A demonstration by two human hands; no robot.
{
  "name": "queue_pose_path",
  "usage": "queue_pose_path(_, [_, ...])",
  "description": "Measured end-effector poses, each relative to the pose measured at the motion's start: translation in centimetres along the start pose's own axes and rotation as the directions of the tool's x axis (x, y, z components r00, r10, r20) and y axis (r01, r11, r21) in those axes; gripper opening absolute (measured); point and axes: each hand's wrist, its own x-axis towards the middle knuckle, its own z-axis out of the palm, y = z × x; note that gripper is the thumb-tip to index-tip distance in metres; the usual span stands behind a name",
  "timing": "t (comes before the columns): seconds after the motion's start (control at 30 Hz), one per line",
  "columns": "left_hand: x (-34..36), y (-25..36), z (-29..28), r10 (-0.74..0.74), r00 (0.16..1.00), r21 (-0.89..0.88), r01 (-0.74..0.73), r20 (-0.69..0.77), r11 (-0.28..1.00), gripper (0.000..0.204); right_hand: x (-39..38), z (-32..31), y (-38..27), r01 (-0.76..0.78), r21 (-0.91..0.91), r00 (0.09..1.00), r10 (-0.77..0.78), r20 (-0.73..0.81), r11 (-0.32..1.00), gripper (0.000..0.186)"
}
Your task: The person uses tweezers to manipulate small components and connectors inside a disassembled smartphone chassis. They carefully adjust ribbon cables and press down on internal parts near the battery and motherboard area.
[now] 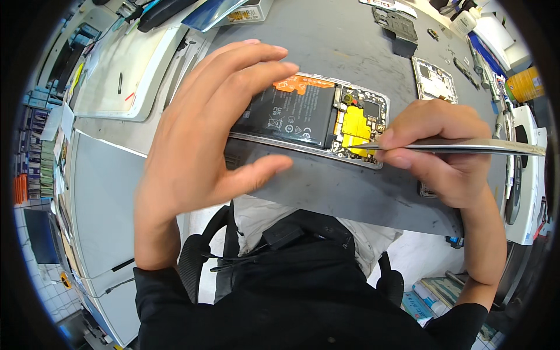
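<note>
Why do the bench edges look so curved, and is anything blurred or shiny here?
Head view: the fisheye lens bends the grey mat toward the dark rim; the left hand looks slightly soft; the tweezers in the right hand catch bright glare; the opened phone stays sharp.

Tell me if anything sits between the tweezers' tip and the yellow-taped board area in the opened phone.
Nothing visible does. The right hand holds the tweezers with the tip right at the yellow tape, beside the battery. The left hand steadies the opened phone at its far end, away from the tip.
</note>
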Motion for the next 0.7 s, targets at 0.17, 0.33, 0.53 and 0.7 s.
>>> queue_pose_path(0.17, [0.3, -0.8, 1.1, -0.008, 0.999, 0.036, 0.007, 0.034, 0.999, 0.082, -0.6, -1.5, -1.7, -0.047, -0.068, 0.999, 0.045, -0.029, 0.997, 0.025])
queue_pose_path(0.33, [0.2, -0.2, 1.3, -0.026, 0.999, 0.048, 0.027, -0.035, 0.998, 0.085, -0.5, -2.2, -2.3, 0.087, -0.231, 0.996, -0.089, 0.003, 0.969, 0.023])
queue_pose_path(0.53, [-1.1, 0.5, 2.2, -0.125, 0.98, 0.095, 0.14, -0.155, 0.985, 0.083, -2.2, 1.4, -4.9, 0.137, -0.762, 0.981, -0.192, 0.017, 0.633, 0.019])
queue_pose_path(0.7, [-1.3, -0.1, 2.0, -0.103, 0.978, 0.012, 0.107, -0.182, 0.994, 0.088, -3.1, 5.6, -5.7, 0.096, -0.93, 0.982, -0.187, 0.03, 0.354, 0.025])
